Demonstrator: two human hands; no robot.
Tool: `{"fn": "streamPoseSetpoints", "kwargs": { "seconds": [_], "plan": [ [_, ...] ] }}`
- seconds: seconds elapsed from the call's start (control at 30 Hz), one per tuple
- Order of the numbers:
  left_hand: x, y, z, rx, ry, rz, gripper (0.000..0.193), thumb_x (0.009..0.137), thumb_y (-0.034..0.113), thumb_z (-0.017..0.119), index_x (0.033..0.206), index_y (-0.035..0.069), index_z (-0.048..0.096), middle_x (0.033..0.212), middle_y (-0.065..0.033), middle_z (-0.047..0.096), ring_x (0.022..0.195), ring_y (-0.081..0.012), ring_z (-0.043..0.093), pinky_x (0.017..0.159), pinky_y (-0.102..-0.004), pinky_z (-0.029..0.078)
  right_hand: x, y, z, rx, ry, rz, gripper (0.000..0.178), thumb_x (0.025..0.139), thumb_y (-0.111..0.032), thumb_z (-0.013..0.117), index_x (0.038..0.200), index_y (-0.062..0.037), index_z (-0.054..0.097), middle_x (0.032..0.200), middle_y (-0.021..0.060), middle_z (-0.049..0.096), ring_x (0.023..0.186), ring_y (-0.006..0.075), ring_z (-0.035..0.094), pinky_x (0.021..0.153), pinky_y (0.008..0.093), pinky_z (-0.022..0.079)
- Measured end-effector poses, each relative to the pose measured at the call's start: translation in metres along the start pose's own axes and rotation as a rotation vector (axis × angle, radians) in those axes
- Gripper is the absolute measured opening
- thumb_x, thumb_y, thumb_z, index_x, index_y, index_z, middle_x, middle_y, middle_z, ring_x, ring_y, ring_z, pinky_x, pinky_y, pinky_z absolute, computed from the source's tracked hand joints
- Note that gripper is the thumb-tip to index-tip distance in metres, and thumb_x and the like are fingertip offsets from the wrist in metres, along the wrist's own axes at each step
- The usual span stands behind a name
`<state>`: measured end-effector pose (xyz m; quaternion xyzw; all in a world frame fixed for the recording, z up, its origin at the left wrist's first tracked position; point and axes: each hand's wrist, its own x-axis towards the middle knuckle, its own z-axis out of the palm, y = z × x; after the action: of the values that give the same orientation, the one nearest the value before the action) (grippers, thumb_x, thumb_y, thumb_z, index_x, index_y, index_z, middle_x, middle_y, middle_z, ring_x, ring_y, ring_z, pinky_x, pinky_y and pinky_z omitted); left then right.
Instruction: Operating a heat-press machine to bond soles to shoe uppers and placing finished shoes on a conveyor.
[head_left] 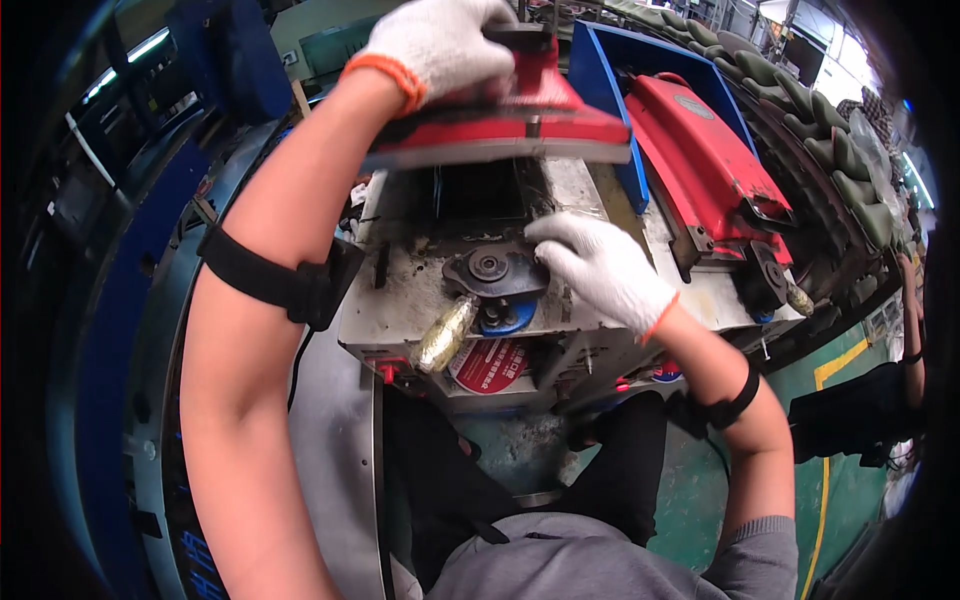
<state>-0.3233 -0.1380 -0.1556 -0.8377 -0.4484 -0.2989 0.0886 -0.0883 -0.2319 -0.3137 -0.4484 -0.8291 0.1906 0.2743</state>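
My left hand (445, 50), in a white knit glove with an orange cuff, is closed at the black handle of a raised red press lid (530, 110). The lid is smeared by motion. Below it, a dark opening (480, 190) shows in the worn white machine top (590, 190). My right hand (600, 265), also gloved, hovers beside a black latch plate (500, 270) with its fingers loosely spread and nothing visible in them. A lever handle wrapped in shiny yellowish tape (445, 332) sticks out from the plate toward me.
To the right stands a second red press lid (700, 150), lowered, with a blue guard (640, 70) around its far side. Rows of olive-green padded pieces (835, 130) line the back right. A red knob (388, 371) sits on the machine front. Blue equipment (120, 270) rises at left.
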Motion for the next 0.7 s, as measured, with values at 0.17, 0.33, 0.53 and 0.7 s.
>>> {"fn": "streamPoseSetpoints", "kwargs": {
  "seconds": [0.17, 0.33, 0.53, 0.7],
  "plan": [
    [0.011, -0.019, -0.023, 0.202, 0.390, 0.267, 0.059, 0.089, 0.033, 0.070, 0.141, 0.005, 0.065, 0.140, -0.0227, 0.066, 0.127, -0.0408, 0.063, 0.113, -0.0473, 0.049, 0.101, 0.032, 0.011, -0.156, -0.085, 0.130, 0.083, 0.095, -0.056, 0.066, 0.161, -0.0076, 0.047, 0.145, 0.0324, 0.061, 0.132, 0.0475, 0.062, 0.114, 0.0465, 0.049],
    [0.004, -0.032, -0.021, 0.303, 0.548, 0.231, 0.048, 0.098, 0.032, 0.066, 0.136, 0.004, 0.065, 0.133, -0.0214, 0.066, 0.123, -0.0400, 0.061, 0.106, -0.0490, 0.051, 0.174, 0.011, 0.051, -0.226, -0.122, 0.264, 0.109, 0.085, -0.064, 0.074, 0.170, -0.0117, 0.029, 0.164, 0.0369, 0.035, 0.135, 0.0548, 0.058, 0.115, 0.0510, 0.048],
    [-0.059, -0.028, -0.001, 0.178, 0.626, 0.248, 0.054, 0.086, 0.026, 0.078, 0.136, 0.008, 0.070, 0.136, -0.0197, 0.069, 0.125, -0.0329, 0.066, 0.111, -0.0392, 0.049, 0.195, 0.021, 0.071, -0.299, -0.111, 0.298, 0.102, 0.082, -0.056, 0.073, 0.167, -0.0144, 0.034, 0.156, 0.0346, 0.043, 0.133, 0.0480, 0.062, 0.113, 0.0494, 0.051],
    [-0.184, -0.017, 0.057, -1.076, 0.638, -0.374, 0.051, 0.103, 0.016, 0.070, 0.149, 0.002, 0.056, 0.143, -0.0133, 0.064, 0.133, -0.0243, 0.061, 0.115, -0.0384, 0.048, 0.153, 0.013, -0.006, 0.869, -0.060, 0.406, 0.054, 0.100, -0.054, 0.062, 0.131, -0.0105, 0.059, 0.120, 0.0177, 0.069, 0.105, 0.0271, 0.072, 0.088, 0.0427, 0.058]
  ]
}}
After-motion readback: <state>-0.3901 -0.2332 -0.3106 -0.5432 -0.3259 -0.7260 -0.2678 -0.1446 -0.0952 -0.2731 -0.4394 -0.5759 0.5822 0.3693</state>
